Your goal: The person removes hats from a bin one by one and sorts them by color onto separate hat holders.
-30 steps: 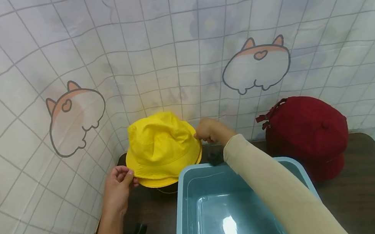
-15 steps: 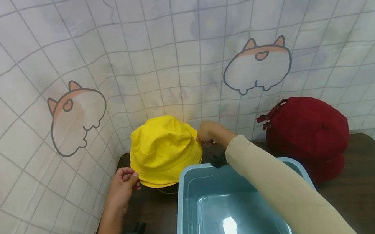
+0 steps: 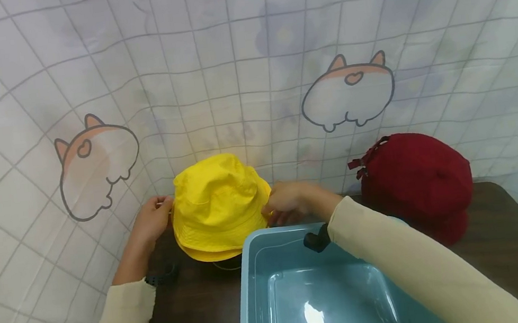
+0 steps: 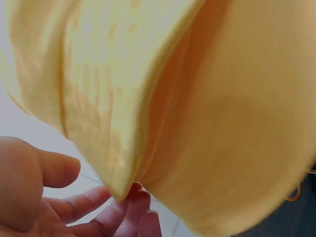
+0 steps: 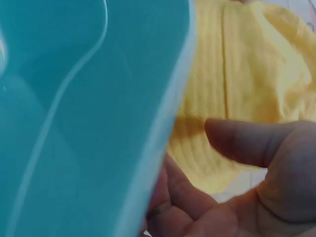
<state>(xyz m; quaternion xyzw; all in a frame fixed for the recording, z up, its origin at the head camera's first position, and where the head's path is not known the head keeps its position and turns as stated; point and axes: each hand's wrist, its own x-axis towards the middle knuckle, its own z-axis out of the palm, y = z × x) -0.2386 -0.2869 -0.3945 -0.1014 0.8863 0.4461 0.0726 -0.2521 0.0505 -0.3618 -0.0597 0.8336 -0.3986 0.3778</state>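
A yellow bucket hat (image 3: pixel 218 203) sits at the back left, its crown up and creased. A second yellow layer (image 4: pixel 237 123) shows below its stitched brim in the left wrist view. My left hand (image 3: pixel 152 219) is at the hat's left side; its fingertips touch the brim's edge from below, the thumb held apart. At the right side of the brim is my right hand (image 3: pixel 289 200). In the right wrist view its thumb (image 5: pixel 242 140) overlaps the stitched brim, with the fingers lower down, partly hidden behind the bin's rim.
A blue plastic bin (image 3: pixel 250 290) stands in front, close to the hat, with my right forearm crossing above it. A dark red cap (image 3: pixel 417 181) rests at the back right of the dark wooden table (image 3: pixel 189 308). Patterned cloth (image 3: pixel 239 68) hangs behind and to the left.
My left hand has moved back along the hat's left side. My right hand has shifted lower and nearer the front at the right brim. The hat has tilted slightly.
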